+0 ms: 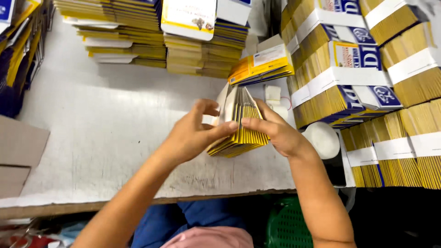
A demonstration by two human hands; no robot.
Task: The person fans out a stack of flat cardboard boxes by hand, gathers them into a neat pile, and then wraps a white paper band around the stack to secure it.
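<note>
A thick stack of flat yellow and white cartons (pixel 241 126) stands on edge on the white table (pixel 105 133), fanned open at the top. My left hand (pixel 193 133) grips its left side, with the thumb laid across the front. My right hand (pixel 275 131) holds the right side, and its thumb presses on the yellow edges. Both hands are closed on the same stack, just above the table's front edge.
Banded bundles of yellow cartons (pixel 363 78) are piled at the right. Loose stacks (pixel 138 34) fill the back of the table, with a small yellow pile (pixel 262 66) behind the hands. Brown cardboard (pixel 18 154) lies at the left. A green basket (pixel 287 225) sits below.
</note>
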